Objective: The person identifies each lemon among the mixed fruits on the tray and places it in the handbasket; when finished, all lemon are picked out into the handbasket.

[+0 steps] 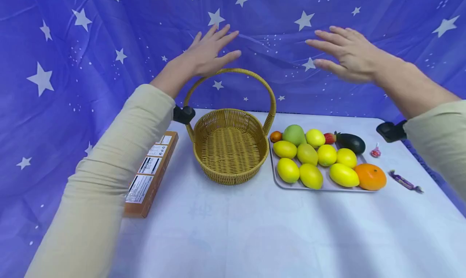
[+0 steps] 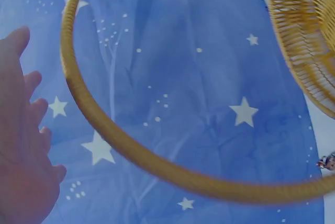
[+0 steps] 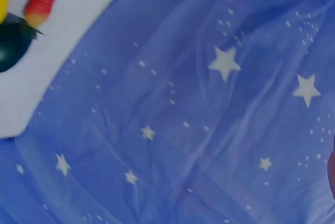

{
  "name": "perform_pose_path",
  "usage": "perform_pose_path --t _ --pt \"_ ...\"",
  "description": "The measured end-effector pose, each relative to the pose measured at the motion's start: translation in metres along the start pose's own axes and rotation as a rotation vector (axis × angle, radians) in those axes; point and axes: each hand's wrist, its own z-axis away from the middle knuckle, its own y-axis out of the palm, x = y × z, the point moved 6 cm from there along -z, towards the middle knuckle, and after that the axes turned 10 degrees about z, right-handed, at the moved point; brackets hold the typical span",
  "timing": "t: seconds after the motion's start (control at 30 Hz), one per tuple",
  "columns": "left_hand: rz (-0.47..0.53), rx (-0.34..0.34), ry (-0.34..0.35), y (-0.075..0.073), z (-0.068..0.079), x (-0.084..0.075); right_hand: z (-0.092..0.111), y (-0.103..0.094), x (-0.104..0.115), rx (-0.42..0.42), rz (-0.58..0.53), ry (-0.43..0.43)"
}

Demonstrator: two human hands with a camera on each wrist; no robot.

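Observation:
Both hands are raised in the head view with fingers extended, and neither holds anything. The left hand is nearest to the tall handle of a round wicker basket; in the left wrist view this hand appears beside the handle. Up at the right, the right hand is in front of the starry cloth, above and beyond a tray of fruit. On the tray are several yellow lemons, a green fruit, an orange, a strawberry and an eggplant.
A brown box with white labels lies left of the basket, partly behind the left sleeve. Two wrapped sweets, a small red one and a purple one, lie right of the tray. A blue starry cloth hangs behind the white table.

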Motion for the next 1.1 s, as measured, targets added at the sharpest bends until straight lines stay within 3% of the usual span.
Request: perform_pose_path --t 0.1,0.17,0.27,0.37,0.47,0.6,0.7,0.73,0.8,0.9,1.0,1.1 --pt "0.043 -0.005 0.035 0.006 0.019 0.011 0.023 0.013 0.008 -0.045 -0.088 -0.053" --pt "0.096 -0.031 0.056 0.010 0.034 0.019 0.039 0.020 0.011 -0.063 -0.186 -0.042" --pt "0.203 -0.072 0.066 0.019 0.055 0.032 0.064 0.034 0.012 -0.083 -0.370 0.045" --pt "0.328 -0.108 0.039 0.035 0.073 0.046 0.091 0.051 0.006 -0.093 -0.559 0.192" --pt "0.450 -0.151 -0.041 0.054 0.090 0.060 0.116 0.072 -0.006 -0.137 -0.749 0.305" --pt "0.627 -0.221 -0.182 0.084 0.109 0.076 0.145 0.107 -0.026 -0.204 -1.179 0.350" --pt "0.770 -0.261 -0.290 0.109 0.122 0.086 0.165 0.140 -0.039 -0.158 -1.507 0.384" --pt "0.811 -0.269 -0.316 0.117 0.125 0.088 0.172 0.150 -0.043 -0.125 -1.569 0.406" --pt "0.886 -0.283 -0.355 0.133 0.130 0.092 0.183 0.170 -0.049 -0.038 -1.621 0.450" --pt "0.964 -0.291 -0.382 0.152 0.131 0.095 0.199 0.193 -0.056 0.100 -1.600 0.497" --pt "1.032 -0.273 -0.422 0.167 0.133 0.099 0.207 0.210 -0.059 0.239 -1.492 0.570" --pt "1.093 -0.260 -0.451 0.176 0.135 0.103 0.208 0.220 -0.057 0.392 -1.298 0.627"
